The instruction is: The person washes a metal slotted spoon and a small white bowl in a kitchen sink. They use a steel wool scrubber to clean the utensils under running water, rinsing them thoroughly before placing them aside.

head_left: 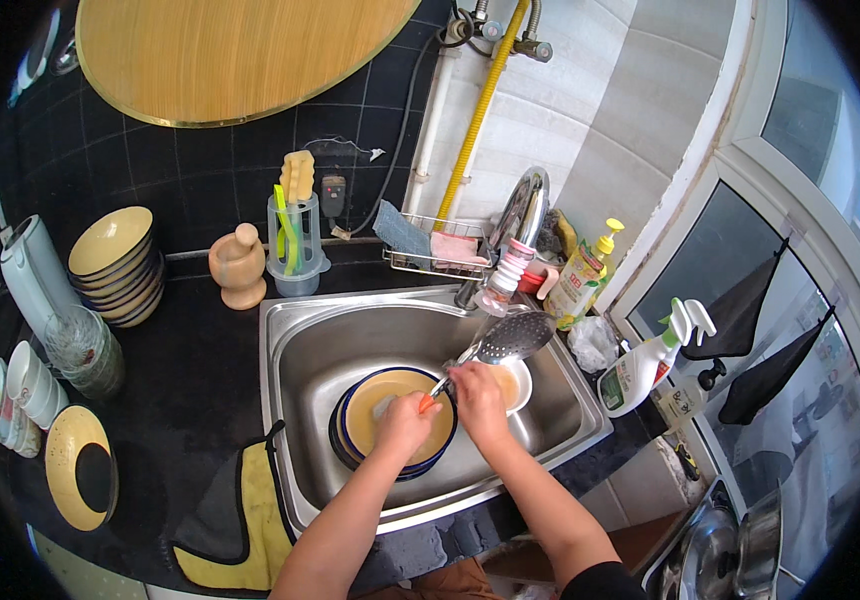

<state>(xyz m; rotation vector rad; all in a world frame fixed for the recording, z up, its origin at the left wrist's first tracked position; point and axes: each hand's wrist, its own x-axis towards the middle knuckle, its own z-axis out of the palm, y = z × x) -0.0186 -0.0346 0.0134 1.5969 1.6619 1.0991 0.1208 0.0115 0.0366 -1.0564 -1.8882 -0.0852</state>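
Observation:
A skimmer [518, 337] with a round perforated metal head and an orange-ended handle is held slantwise over the sink [295, 375]. My left hand [407, 424] is closed round the handle's orange end. Higher up, my right hand [478, 392] grips the shaft near the head, its fingertips partly hidden. The head sits just under the faucet [522, 215] and its pink-and-clear nozzle. Below my hands lie stacked cream bowls with dark blue rims [362, 395], and a white bowl [518, 384] stands to their right, partly covered by the skimmer and my right hand.
Right of the sink stand a yellow-pump bottle [578, 280] and a white spray bottle [650, 360]. Behind it are a wire sponge rack [435, 262], a utensil holder [295, 245] and a wooden mortar [238, 268]. Stacked bowls [115, 265] and a yellow-grey cloth [262, 500] occupy the left counter.

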